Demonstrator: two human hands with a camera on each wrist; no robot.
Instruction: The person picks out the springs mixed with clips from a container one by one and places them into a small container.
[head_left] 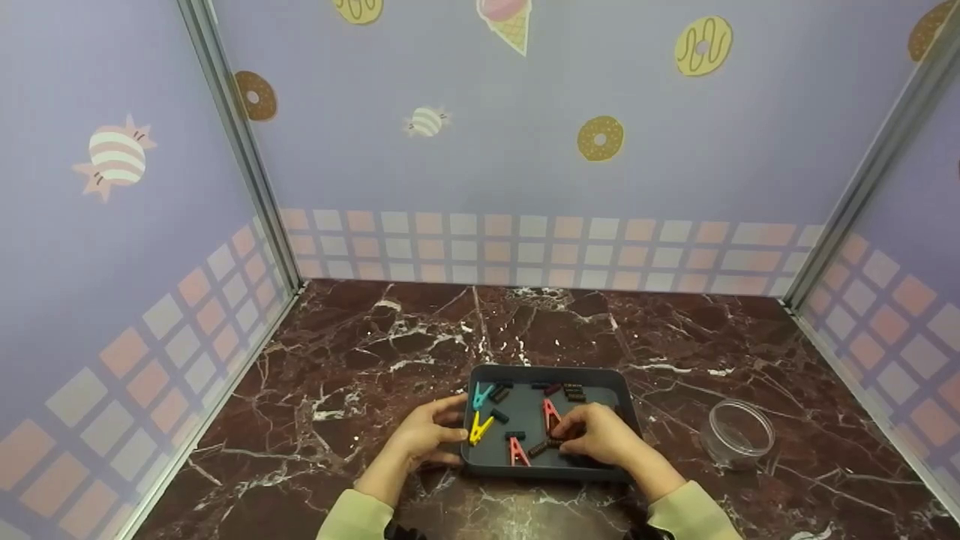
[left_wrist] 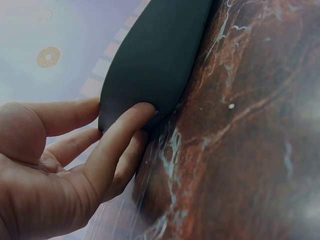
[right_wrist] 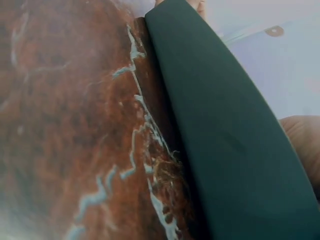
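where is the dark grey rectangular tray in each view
Head: the dark grey rectangular tray sits low, slightly right of centre.
Left wrist: the tray fills the upper middle.
Right wrist: the tray slants from top centre to bottom right.
Shared landmark: dark red, white-veined tabletop.

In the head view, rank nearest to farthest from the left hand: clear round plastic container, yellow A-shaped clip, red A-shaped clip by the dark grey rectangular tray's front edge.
1. Yellow A-shaped clip: left side of the tray, beside the left hand.
2. Red A-shaped clip: tray's front edge, left of centre.
3. Clear round plastic container: outside the tray, to its right.
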